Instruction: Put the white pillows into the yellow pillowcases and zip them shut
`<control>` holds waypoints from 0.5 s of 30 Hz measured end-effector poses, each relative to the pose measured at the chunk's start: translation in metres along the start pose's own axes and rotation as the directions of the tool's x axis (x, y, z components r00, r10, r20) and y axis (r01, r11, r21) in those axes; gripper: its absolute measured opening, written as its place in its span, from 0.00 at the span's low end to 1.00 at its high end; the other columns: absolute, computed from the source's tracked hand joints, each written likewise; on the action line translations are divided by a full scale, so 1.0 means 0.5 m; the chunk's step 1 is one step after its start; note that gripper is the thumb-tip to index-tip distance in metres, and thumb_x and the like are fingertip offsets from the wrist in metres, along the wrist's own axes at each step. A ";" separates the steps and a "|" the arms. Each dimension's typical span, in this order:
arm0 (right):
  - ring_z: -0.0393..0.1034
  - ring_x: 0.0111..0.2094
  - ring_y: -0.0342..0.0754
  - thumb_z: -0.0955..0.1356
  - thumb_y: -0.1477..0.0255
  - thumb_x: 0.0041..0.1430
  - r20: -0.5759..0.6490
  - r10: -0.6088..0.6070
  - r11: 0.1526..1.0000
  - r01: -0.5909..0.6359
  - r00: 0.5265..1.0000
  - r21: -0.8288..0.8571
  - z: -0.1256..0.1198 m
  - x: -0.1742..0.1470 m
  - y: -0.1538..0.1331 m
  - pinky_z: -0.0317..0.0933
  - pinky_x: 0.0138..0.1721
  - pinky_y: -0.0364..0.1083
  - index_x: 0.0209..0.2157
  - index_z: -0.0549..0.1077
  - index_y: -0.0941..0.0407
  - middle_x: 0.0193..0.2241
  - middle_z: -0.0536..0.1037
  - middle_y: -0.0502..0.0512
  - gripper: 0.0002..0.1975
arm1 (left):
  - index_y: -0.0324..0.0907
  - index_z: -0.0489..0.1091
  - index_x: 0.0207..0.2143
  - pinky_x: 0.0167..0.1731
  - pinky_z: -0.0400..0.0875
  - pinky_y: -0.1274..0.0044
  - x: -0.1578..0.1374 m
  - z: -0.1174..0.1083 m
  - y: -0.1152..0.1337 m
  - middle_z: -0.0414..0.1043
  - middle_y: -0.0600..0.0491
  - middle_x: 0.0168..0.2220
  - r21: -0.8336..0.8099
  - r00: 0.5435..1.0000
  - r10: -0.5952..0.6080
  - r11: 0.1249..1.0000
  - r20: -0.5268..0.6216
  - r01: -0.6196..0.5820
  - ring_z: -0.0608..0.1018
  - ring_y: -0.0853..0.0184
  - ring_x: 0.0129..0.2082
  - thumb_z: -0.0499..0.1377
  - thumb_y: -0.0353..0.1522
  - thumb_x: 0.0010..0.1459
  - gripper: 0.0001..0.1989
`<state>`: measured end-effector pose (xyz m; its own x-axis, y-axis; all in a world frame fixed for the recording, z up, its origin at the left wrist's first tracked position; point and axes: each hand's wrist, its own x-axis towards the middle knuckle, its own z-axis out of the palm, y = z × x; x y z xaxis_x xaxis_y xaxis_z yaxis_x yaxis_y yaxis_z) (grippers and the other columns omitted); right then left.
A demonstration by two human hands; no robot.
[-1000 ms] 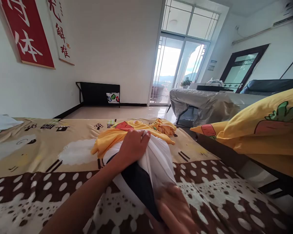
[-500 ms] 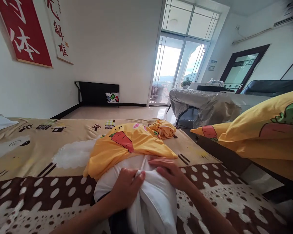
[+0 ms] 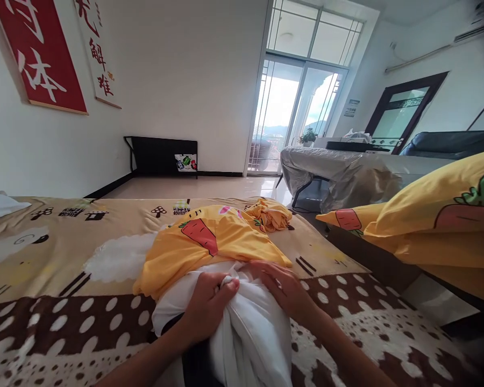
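Right at the middle of the patterned bedspread (image 3: 64, 252), a white pillow (image 3: 254, 328) lies partly tucked into a yellow carrot-print pillowcase (image 3: 210, 242), whose open edge drapes over the pillow's far end. Nearer the camera than that edge, the left hand (image 3: 207, 303) bunches a fold of the pillow's white cloth, its fingers (image 3: 229, 285) curled tight around the gathered fabric. Just beside it, on the pillow's right side, the right hand (image 3: 284, 287) rests flat on the same white cloth, fingers stretched out and slightly spread, fingertips close to the pillowcase's hem; it presses rather than grips. A dark piece of fabric (image 3: 193, 365) shows beneath the pillow at the near end, under the left forearm. Beyond the pillowcase, a crumpled bit of the same yellow cloth (image 3: 270, 212) sits toward the bed's far edge. Off to the right of the pillow, well apart from it, a second pillow in a matching carrot cover (image 3: 431, 215) lies on a separate surface. Farther back from the bed stand a covered table (image 3: 339, 172) and a glass balcony door (image 3: 294, 107).
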<state>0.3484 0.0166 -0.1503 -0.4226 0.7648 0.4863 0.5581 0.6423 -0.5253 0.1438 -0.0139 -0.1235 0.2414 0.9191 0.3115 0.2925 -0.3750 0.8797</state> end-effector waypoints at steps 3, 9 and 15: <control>0.70 0.48 0.48 0.62 0.72 0.62 -0.149 -0.151 0.983 0.133 0.977 -0.124 -0.042 -0.048 -0.058 0.65 0.49 0.48 0.48 0.72 0.56 0.46 0.76 0.59 0.15 | 0.41 0.46 0.16 0.22 0.48 0.77 -0.025 -0.003 0.007 0.45 0.59 0.16 0.107 0.995 0.095 0.989 0.039 -0.099 0.55 0.73 0.20 0.48 0.39 0.57 0.21; 0.62 0.57 0.50 0.65 0.73 0.57 0.223 -0.270 0.956 0.289 0.937 -0.056 -0.033 -0.076 -0.147 0.54 0.59 0.52 0.61 0.58 0.56 0.55 0.69 0.61 0.30 | 0.41 0.49 0.19 0.25 0.57 0.77 -0.085 0.037 0.020 0.54 0.59 0.15 0.360 0.692 0.718 0.666 -0.072 -0.653 0.59 0.74 0.18 0.50 0.25 0.50 0.12; 0.65 0.54 0.52 0.54 0.60 0.61 0.072 -0.454 0.870 0.425 0.888 0.249 0.036 -0.021 -0.161 0.58 0.55 0.51 0.52 0.67 0.58 0.50 0.73 0.62 0.25 | 0.42 0.49 0.15 0.24 0.57 0.73 -0.097 0.052 -0.015 0.51 0.57 0.13 0.520 0.646 0.762 0.571 -0.047 -0.635 0.59 0.68 0.19 0.50 0.26 0.52 0.15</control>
<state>0.2947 -0.0423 -0.1256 -0.6800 0.3911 0.6202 0.1282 0.8963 -0.4245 0.1536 -0.0588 -0.1546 0.3349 0.3134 0.8886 0.4947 -0.8611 0.1173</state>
